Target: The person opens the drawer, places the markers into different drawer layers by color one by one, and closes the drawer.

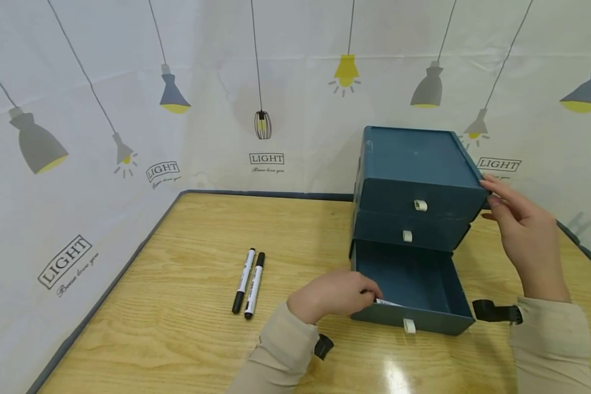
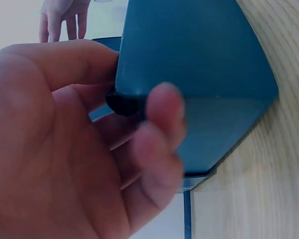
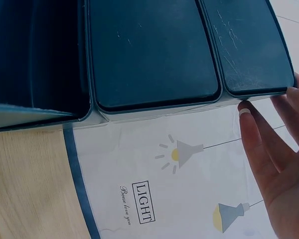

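Note:
A blue desktop drawer unit (image 1: pixel 421 158) stands at the right of the table, its bottom drawer (image 1: pixel 440 324) pulled out. Over that drawer's left front corner, my left hand (image 1: pixel 332 295) pinches a marker, whose white barrel (image 1: pixel 388 302) shows inside the drawer in the head view. The marker's black end (image 2: pixel 123 104) shows between the fingers in the left wrist view. With fairly straight fingers, my right hand (image 1: pixel 529 230) touches the unit's upper right front edge. Two white markers with black caps, one (image 1: pixel 244 280) beside the other (image 1: pixel 255 285), lie left of my left hand.
The upper drawer (image 1: pixel 394 198) and middle drawer (image 1: pixel 384 229) are closed, each with a small white pull tab. Behind the wooden table (image 1: pixel 187 328) hangs a white cloth (image 1: pixel 300 109) printed with lamps. Black straps hang at both wrists.

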`<state>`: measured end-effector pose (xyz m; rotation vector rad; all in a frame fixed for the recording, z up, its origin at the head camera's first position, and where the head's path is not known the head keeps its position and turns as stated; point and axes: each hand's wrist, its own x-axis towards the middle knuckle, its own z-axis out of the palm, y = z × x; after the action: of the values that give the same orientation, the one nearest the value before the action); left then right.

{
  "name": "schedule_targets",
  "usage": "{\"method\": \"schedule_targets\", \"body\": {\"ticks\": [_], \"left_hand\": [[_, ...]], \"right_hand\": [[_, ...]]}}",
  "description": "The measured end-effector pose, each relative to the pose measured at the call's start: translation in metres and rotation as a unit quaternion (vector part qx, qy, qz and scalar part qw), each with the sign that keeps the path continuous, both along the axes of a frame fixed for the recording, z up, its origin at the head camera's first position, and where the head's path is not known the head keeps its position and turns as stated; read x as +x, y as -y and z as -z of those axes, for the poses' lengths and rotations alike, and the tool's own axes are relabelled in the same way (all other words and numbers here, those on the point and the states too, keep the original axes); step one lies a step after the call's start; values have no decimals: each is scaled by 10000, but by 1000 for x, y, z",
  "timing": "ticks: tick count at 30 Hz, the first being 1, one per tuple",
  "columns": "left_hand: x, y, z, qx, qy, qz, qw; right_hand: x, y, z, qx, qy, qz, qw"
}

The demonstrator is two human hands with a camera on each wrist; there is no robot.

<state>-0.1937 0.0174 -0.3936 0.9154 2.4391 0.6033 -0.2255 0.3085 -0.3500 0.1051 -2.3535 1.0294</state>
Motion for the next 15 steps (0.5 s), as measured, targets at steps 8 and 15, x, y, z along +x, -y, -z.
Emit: {"method": "schedule_targets", "body": {"ticks": [8,15], "left_hand": [[-3,0,1,345,-393,-181,9985],[-3,1,2,306,-590,-121,9977]], "right_hand": [[-1,1,-1,-68,-39,-58,10000],[-1,1,0,-86,-25,-34,10000]]}}
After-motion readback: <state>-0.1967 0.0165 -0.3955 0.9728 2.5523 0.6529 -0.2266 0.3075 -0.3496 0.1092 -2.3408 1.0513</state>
